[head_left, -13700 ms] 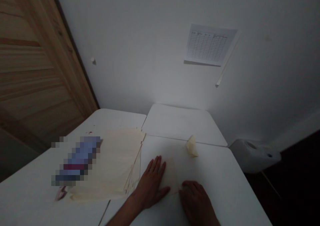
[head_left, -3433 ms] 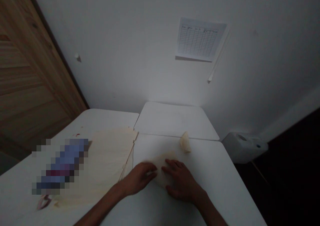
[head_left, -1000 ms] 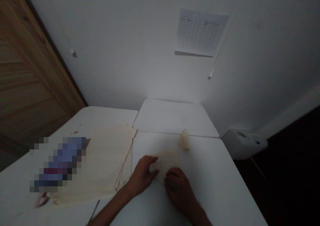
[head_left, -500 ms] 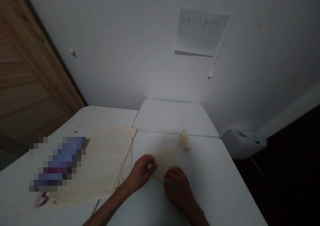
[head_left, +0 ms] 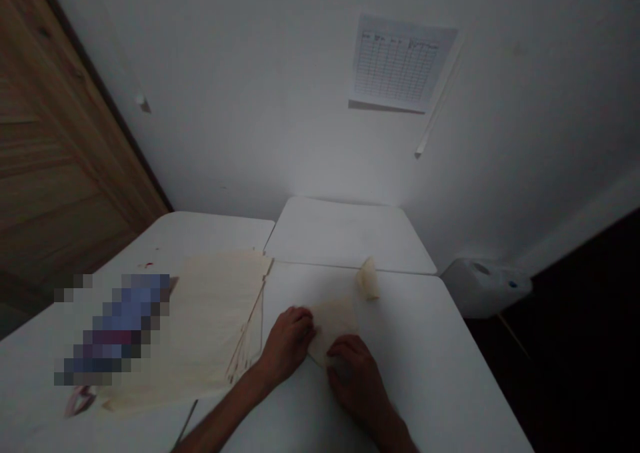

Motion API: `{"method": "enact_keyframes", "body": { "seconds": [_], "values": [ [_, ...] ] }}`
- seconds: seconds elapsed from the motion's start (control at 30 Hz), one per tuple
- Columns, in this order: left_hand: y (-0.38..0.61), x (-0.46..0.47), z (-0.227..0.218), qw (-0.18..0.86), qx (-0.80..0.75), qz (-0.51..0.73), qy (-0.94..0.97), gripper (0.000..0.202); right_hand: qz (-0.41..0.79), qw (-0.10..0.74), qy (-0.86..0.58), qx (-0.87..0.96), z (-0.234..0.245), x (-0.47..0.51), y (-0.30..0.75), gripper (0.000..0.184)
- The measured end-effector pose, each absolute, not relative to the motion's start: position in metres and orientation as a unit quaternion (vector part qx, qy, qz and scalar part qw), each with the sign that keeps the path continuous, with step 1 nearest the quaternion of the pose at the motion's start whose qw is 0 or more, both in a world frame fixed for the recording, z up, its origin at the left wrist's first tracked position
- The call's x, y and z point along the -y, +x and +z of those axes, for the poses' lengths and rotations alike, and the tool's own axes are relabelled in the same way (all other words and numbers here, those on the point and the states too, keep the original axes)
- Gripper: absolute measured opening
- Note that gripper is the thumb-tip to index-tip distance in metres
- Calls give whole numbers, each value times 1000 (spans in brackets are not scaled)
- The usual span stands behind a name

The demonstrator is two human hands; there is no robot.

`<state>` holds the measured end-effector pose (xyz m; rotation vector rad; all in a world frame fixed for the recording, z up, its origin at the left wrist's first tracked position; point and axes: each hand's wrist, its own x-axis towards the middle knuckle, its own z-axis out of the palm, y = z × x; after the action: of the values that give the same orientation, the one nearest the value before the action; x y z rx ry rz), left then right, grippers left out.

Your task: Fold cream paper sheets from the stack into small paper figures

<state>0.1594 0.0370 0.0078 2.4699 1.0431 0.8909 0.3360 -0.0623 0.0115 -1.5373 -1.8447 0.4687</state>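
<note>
A small cream sheet, cloth or paper (head_left: pixel 336 318), lies on the white table (head_left: pixel 425 386) between my hands. My left hand (head_left: pixel 291 341) is closed at the sheet's left edge, its fingers curled together on that edge. At the lower right corner my right hand (head_left: pixel 357 376) has its fingers bent over the same sheet, gripping it. Just beyond the sheet, a folded cream piece (head_left: pixel 369 279) stands up from the table, touched by neither hand. To the left lies a stack of larger cream sheets (head_left: pixel 215 319) with uneven right edges.
A blurred-out blue item (head_left: pixel 127 319) rests on the stack's left side, with a pink loop (head_left: pixel 80 399) below it. A whitish plastic container (head_left: pixel 487 289) is beyond the table's right edge. A printed chart (head_left: pixel 400 66) hangs on the wall; a wooden door (head_left: pixel 55 159) is at left.
My left hand's fingers have closed down on the sheet's left edge, where thumb and forefinger formed a gap before. My right hand stays nearly in place.
</note>
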Motion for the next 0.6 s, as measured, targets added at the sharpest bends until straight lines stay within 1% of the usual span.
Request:
{"method": "enact_keyframes", "body": {
  "seconds": [0.17,0.33,0.53,0.6],
  "values": [
    [159,-36,5,152,-371,303,865,11,156,312,-567,746,16,62,336,20],
    [160,-36,3,163,-374,308,859,9,147,287,-564,760,19,65,337,22],
    [159,-36,-2,166,-379,321,852,6,149,279,-559,767,18,66,337,27],
    [158,-35,-5,164,-386,324,848,11,146,276,-557,769,19,66,337,27]
  ]
}}
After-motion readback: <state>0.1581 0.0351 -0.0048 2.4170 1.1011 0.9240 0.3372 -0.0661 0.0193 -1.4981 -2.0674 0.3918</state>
